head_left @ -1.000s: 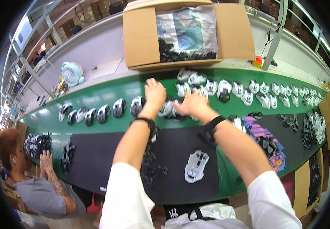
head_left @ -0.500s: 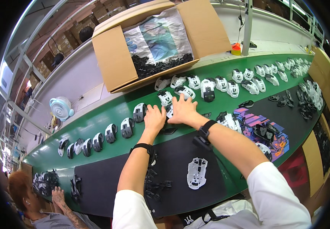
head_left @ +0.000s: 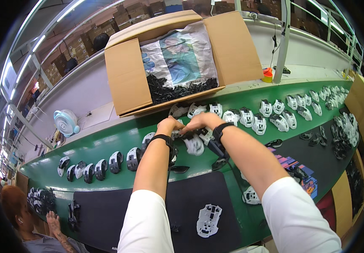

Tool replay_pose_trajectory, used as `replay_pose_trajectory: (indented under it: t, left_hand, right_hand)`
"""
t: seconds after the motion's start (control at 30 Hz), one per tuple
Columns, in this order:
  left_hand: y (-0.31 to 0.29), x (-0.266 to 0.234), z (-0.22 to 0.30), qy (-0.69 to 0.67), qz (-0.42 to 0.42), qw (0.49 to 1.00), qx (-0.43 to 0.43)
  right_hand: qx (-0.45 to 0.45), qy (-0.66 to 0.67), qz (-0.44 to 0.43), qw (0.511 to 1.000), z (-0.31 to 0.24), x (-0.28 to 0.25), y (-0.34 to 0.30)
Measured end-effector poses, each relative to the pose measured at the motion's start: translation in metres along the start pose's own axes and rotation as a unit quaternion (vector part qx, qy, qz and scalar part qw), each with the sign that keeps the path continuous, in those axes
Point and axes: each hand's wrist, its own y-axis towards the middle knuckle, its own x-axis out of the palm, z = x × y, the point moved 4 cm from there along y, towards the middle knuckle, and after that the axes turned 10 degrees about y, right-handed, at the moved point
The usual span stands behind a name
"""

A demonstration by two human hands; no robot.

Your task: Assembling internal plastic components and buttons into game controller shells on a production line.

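Note:
My left hand (head_left: 170,126) and my right hand (head_left: 206,121) meet over the green conveyor belt (head_left: 118,139), fingers curled. Between them they grip a small black-and-white mouse shell (head_left: 191,135). A white shell (head_left: 195,146) lies on the belt just under the hands, and a black part (head_left: 216,148) sits below my right wrist. Both wrists wear black bands. More white shells (head_left: 215,109) lie right behind my hands.
An open cardboard box (head_left: 127,80) of black parts stands behind the belt. Rows of mouse shells run left (head_left: 102,166) and right (head_left: 274,116). A black mat (head_left: 190,198) carries a white mouse base (head_left: 208,219). Another person (head_left: 17,211) works at lower left, near a small fan (head_left: 66,122).
My hands lay flat with spread fingers on the shells; now they have curled together around one shell. The view has swung so the box sits closer to centre.

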Motion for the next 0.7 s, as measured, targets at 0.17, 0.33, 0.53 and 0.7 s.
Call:
replay_pose_trajectory:
  t: [0.17,0.33,0.53,0.7]
  left_hand:
    - [-0.034,-0.008,-0.010,0.008,0.080,0.997,0.019]
    - [-0.110,-0.035,-0.014,-0.198,-0.064,0.972,0.108]
    - [-0.123,0.020,-0.019,-0.362,-0.088,0.920,0.123]
    - [-0.111,0.033,0.003,-0.482,-0.196,0.836,0.174]
  right_hand:
    - [-0.050,-0.102,0.102,0.988,0.006,0.020,0.004]
    - [-0.104,-0.027,0.249,0.963,0.048,0.003,0.008]
    - [-0.142,0.140,0.325,0.924,0.030,-0.003,-0.011]
    - [-0.159,0.194,0.230,0.940,0.051,0.012,0.017]
